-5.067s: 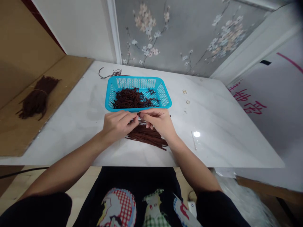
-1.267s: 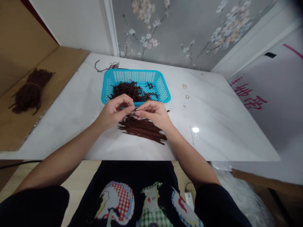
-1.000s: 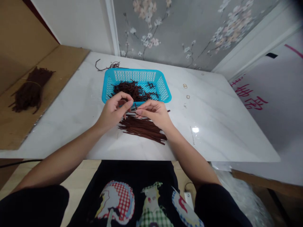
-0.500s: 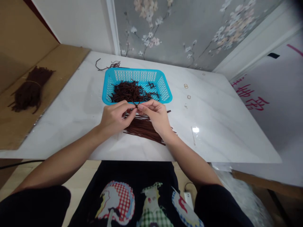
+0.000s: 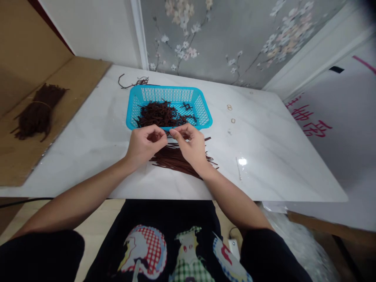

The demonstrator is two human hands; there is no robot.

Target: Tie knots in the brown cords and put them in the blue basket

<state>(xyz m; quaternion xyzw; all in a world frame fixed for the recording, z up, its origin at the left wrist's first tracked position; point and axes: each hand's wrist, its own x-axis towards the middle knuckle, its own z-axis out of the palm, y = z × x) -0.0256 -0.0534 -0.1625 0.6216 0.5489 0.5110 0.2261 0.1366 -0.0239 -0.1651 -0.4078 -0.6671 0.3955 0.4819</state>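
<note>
My left hand (image 5: 143, 144) and my right hand (image 5: 192, 145) meet at the near rim of a blue plastic basket (image 5: 206, 102). Thumb and forefinger are pinched on each, with a short dark brown cord (image 5: 169, 133) between the fingertips, mostly covered by them. Inside the basket lies a heap of knotted brown cords (image 5: 158, 114), and a few looped ones sit apart at its right. Beneath my hands, straight brown cords (image 5: 179, 159) are spread side by side on the white table (image 5: 264, 156), partly covered by my right hand.
At the left, a banded bundle of brown cords (image 5: 37, 111) rests on a cardboard sheet (image 5: 79, 78). Loose cord scraps (image 5: 141, 81) lie behind the basket. Rubber bands (image 5: 229, 107) are on the table to the right. A wall with a flower pattern (image 5: 217, 43) stands behind.
My left fingers have curled and rolled slightly at the pinch, and the fingertips are a little farther apart. Less of the cord shows above them. The basket and loose cords stay put.
</note>
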